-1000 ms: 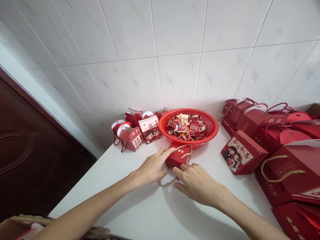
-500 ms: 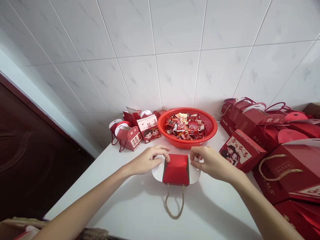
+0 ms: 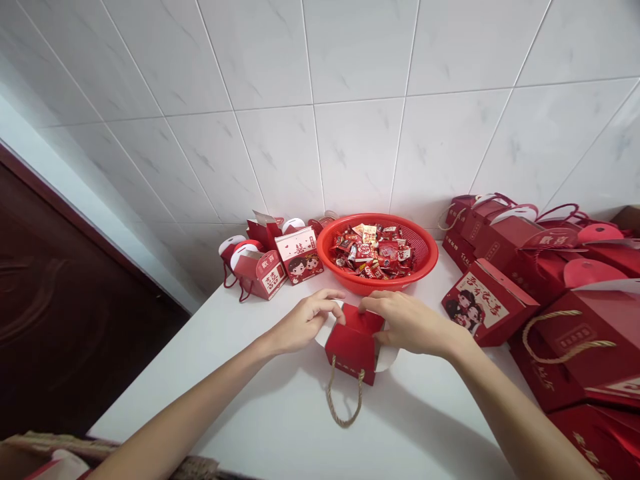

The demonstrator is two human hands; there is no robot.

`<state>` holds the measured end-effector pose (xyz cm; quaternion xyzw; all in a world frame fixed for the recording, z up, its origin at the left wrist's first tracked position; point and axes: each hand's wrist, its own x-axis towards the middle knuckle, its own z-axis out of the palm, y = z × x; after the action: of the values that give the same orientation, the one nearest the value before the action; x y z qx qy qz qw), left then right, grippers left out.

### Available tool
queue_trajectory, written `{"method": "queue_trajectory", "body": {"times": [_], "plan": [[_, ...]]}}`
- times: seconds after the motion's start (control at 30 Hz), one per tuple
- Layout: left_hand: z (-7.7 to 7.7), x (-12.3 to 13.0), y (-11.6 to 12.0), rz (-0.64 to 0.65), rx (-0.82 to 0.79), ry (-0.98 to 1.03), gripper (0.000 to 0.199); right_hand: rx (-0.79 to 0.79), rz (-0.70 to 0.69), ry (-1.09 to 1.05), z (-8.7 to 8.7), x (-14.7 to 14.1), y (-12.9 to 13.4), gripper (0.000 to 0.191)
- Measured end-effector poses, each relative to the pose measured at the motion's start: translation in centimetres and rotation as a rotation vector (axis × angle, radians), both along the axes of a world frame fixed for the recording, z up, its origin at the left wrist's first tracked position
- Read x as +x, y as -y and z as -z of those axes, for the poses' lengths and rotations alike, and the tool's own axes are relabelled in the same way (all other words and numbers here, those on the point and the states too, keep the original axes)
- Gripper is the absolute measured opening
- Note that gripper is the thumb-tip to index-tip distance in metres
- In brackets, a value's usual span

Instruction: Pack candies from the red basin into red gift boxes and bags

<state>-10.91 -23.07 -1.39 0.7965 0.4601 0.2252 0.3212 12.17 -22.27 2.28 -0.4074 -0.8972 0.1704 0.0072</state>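
A small red box (image 3: 351, 352) with white side flaps stands on the white table (image 3: 260, 400), a twisted rope handle (image 3: 345, 423) hanging from its near side. My left hand (image 3: 311, 320) holds the box's left upper edge and flap, fingers bent around it. At the right, my right hand (image 3: 400, 321) grips the right upper edge, its fingers reaching over the top. Just behind the box, a red plastic basket (image 3: 327, 263) holds many wrapped candies (image 3: 373, 250).
Several small red and white boxes (image 3: 270, 270) stand left of the basket. On the right, many larger red boxes (image 3: 530, 247) are piled with rope handles. A tiled wall (image 3: 355, 153) rises behind; a dark door (image 3: 65, 313) is at left, brown cardboard (image 3: 45, 443) at lower left.
My right hand has moved left over the box's top. The box has turned slightly and its near face shows more. My left hand has shifted slightly right.
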Motion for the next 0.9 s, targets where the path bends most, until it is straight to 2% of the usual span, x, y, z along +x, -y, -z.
{"method": "queue_trajectory", "body": {"times": [0.1, 0.23, 0.43, 0.57, 0.7, 0.8, 0.9], "plan": [[0.3, 0.0, 0.0, -0.016, 0.003, 0.099, 0.033, 0.014, -0.040, 0.023, 0.0, 0.0, -0.3, 0.018], [0.6, 0.0, 0.3, -0.028, 0.054, 0.148, 0.031, 0.054, -0.021, -0.083, 0.2, 0.0, -0.6, 0.009], [-0.1, 1.0, 1.6, -0.060, 0.126, 0.131, 0.022, 0.024, 0.013, -0.226, 0.4, 0.4, -0.9, 0.009], [-0.8, 1.3, 2.2, -0.003, 0.104, 0.079, 0.009, 0.032, 0.056, -0.282, 0.6, 0.6, -1.1, 0.024], [-1.4, 0.7, 2.3, 0.066, 0.035, 0.044, 0.034, 0.012, 0.069, -0.271, 0.8, 0.9, -1.3, 0.025], [-2.3, 0.0, 2.4, 0.142, 0.038, 0.037, 0.034, -0.020, 0.079, -0.212, 0.6, 1.4, -1.3, 0.024], [-3.3, -0.6, 2.7, 0.284, -0.010, -0.021, 0.034, -0.023, 0.124, -0.135, 0.2, 1.9, -1.1, 0.026]]}}
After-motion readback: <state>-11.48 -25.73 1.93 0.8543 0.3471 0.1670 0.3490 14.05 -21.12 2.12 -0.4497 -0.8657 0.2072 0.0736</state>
